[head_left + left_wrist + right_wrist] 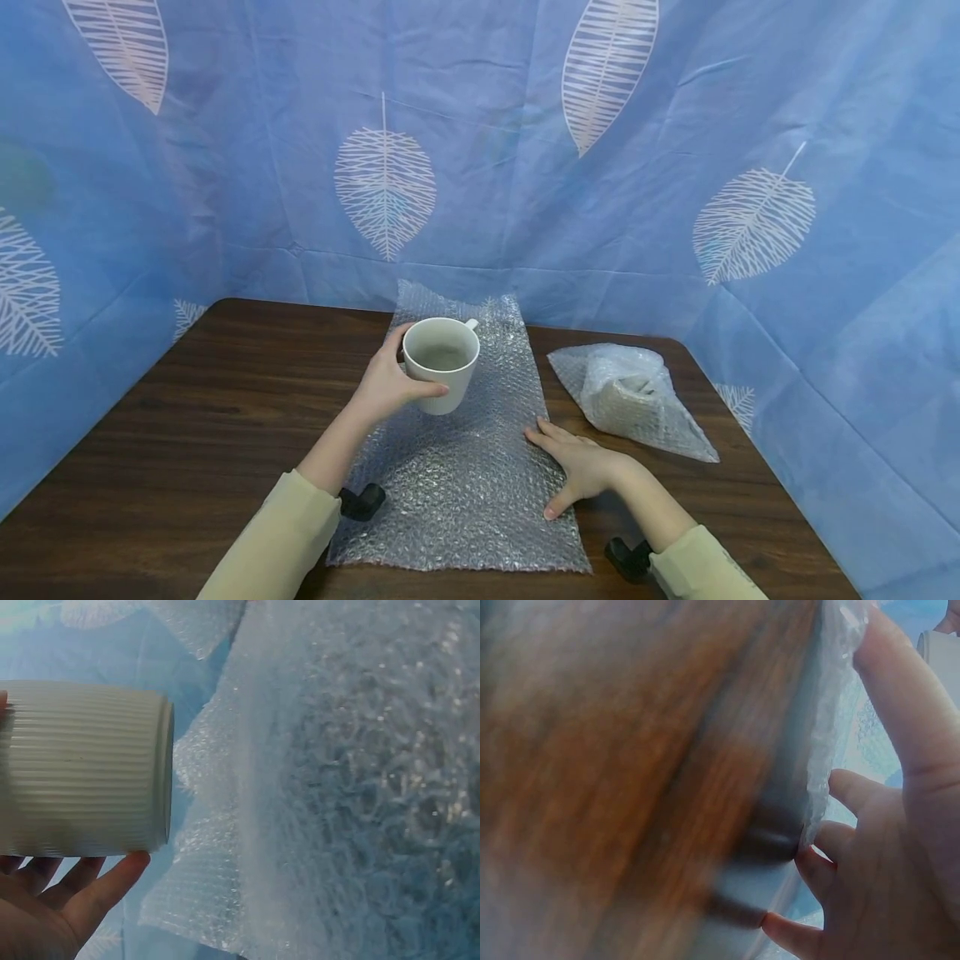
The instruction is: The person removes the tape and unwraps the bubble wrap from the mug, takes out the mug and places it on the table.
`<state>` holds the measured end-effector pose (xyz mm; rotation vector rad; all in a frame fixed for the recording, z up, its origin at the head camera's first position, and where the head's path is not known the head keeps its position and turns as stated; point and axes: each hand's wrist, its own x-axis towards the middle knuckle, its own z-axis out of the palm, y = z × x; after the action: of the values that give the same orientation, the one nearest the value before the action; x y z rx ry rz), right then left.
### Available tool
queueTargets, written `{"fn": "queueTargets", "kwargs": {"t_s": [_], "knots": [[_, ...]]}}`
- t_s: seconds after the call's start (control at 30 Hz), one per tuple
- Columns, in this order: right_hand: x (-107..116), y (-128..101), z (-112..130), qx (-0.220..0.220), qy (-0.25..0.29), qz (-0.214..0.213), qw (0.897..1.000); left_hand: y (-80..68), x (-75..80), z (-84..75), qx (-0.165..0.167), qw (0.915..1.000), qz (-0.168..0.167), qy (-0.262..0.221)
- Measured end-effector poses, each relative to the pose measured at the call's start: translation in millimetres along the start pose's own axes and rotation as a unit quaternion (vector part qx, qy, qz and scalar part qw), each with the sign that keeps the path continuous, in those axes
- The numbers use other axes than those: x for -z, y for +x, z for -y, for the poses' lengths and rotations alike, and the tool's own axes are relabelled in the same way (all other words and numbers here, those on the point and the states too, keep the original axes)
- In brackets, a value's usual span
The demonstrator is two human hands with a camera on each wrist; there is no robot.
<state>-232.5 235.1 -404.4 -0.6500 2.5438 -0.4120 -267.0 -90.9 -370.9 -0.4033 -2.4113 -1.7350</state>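
A white mug (pixel 441 367) is held by my left hand (pixel 390 385), its fingers and thumb around the side. The mug is upright over a sheet of bubble wrap (pixel 472 492), and its handle points away to the back right. Fine ribs line the mug's wall (pixel 82 769) in the left wrist view, where a gap shows between its base and the wrap. My right hand (pixel 581 468) rests with spread fingers on the right edge of the wrap. In the right wrist view, fingertips touch the wrap's edge (pixel 821 742) and the tabletop.
A bubble-wrapped bundle (pixel 630 396) lies at the right on the dark wooden table (pixel 247 417); its contents are partly veiled. Blue cloth (pixel 480 192) with white leaf prints hangs behind and beside the table. A black wrist device (pixel 363 502) sits at the left sleeve.
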Motion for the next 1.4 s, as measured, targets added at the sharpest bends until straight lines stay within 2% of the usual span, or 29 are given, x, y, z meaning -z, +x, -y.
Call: {"fn": "queueTargets", "kwargs": {"t_s": [0.2,0.73,1.1,1.4], "knots": [[0,-1,1,0.003,0.002,0.001,1.0,-3.6,7.6,-0.9,-0.007,0.9999,-0.011,-0.011],[2,-1,1,0.013,0.002,0.005,1.0,-9.1,34.6,-1.6,0.002,0.9984,-0.051,-0.025],[1,-2,0,0.009,0.007,0.002,1.0,-10.4,54.1,1.1,0.003,0.9961,-0.088,-0.008],[1,-1,0,0.013,0.007,0.003,1.0,-10.5,67.3,8.6,0.012,0.9915,-0.127,0.024]]}}
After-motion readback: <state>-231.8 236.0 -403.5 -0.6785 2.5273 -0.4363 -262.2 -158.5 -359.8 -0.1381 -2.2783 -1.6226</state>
